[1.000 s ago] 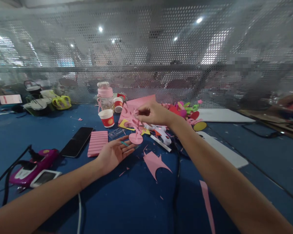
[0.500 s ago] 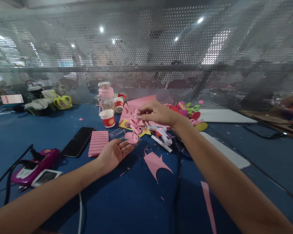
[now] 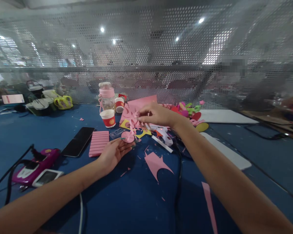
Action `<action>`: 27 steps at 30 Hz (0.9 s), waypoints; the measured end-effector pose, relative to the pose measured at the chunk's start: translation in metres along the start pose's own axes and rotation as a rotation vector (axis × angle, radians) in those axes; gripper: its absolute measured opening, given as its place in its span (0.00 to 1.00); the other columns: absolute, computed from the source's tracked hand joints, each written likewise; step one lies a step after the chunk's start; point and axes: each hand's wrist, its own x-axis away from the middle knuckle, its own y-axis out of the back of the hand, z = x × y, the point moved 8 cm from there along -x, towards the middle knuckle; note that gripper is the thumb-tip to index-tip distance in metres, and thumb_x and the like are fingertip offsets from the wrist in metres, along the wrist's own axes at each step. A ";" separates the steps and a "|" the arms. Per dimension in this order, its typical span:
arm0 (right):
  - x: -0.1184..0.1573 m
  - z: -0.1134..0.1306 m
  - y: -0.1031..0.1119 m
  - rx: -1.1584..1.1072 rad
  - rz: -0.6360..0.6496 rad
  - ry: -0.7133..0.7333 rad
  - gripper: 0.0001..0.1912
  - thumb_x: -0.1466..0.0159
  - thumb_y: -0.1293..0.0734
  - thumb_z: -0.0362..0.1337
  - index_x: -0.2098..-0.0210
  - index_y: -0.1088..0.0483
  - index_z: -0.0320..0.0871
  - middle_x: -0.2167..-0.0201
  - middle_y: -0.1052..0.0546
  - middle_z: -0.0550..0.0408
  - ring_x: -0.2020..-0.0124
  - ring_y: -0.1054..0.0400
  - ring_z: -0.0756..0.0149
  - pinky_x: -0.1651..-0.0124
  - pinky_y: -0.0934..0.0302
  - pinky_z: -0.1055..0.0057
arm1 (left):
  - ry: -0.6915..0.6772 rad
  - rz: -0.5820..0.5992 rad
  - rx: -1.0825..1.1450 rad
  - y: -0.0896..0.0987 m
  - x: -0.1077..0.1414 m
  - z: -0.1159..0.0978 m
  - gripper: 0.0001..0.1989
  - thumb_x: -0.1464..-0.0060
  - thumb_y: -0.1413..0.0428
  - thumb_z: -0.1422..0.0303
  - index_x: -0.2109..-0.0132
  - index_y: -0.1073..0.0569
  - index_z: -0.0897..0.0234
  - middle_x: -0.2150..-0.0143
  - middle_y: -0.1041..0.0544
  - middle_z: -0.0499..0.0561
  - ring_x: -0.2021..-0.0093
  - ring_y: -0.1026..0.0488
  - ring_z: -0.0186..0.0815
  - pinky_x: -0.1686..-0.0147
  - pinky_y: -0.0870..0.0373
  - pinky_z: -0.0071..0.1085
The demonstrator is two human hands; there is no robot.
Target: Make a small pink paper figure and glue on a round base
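Observation:
My left hand [image 3: 113, 153] is palm up, its thumb and fingers closed on the edge of a round pink paper disc [image 3: 127, 136]. From the disc rise curled pink paper strips [image 3: 132, 125]. My right hand [image 3: 156, 113] is above and to the right, its thumb and fingertips pinched at the top of the pink strips. How far the strips run between its fingers is partly hidden. Behind the hands lie a large pink paper sheet [image 3: 146, 101] and a yellow cut-out sheet [image 3: 143, 132]. A white glue gun [image 3: 164, 135] lies just below my right wrist.
A white stick [image 3: 161, 144] and a pink paper scrap [image 3: 157, 164] lie in front. Left are a striped pink pad [image 3: 99, 143], a black phone [image 3: 78, 142] and a purple power strip [image 3: 36, 167]. A paper cup [image 3: 108, 118] and a bottle [image 3: 106, 97] stand behind.
The pink disc has shifted a little to the left and tilted. My left fingers have closed up around it. My right hand stays nearly in place by the strips.

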 end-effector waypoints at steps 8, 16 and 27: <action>0.001 -0.015 -0.015 -0.152 0.089 -0.209 0.05 0.44 0.38 0.36 0.74 0.38 0.41 0.81 0.30 0.57 0.82 0.37 0.71 0.78 0.45 0.74 | -0.045 -0.082 0.015 0.003 0.003 -0.005 0.11 0.46 0.51 0.83 0.73 0.30 0.70 0.73 0.22 0.54 0.70 0.22 0.34 0.61 0.29 0.28; -0.004 -0.027 -0.029 -0.349 0.133 -0.302 0.04 0.42 0.40 0.31 0.68 0.34 0.42 0.86 0.33 0.62 0.88 0.41 0.75 0.84 0.47 0.76 | -0.075 -0.106 0.024 0.008 -0.002 -0.005 0.10 0.45 0.52 0.83 0.69 0.30 0.69 0.71 0.23 0.54 0.70 0.24 0.31 0.57 0.29 0.30; 0.010 -0.033 -0.059 -0.309 0.378 -0.597 0.25 0.40 0.41 0.55 0.55 0.34 0.42 0.85 0.30 0.57 0.88 0.37 0.68 0.82 0.40 0.71 | -0.096 -0.121 0.008 0.011 -0.004 -0.004 0.12 0.45 0.53 0.84 0.70 0.29 0.69 0.76 0.25 0.49 0.76 0.27 0.27 0.64 0.27 0.26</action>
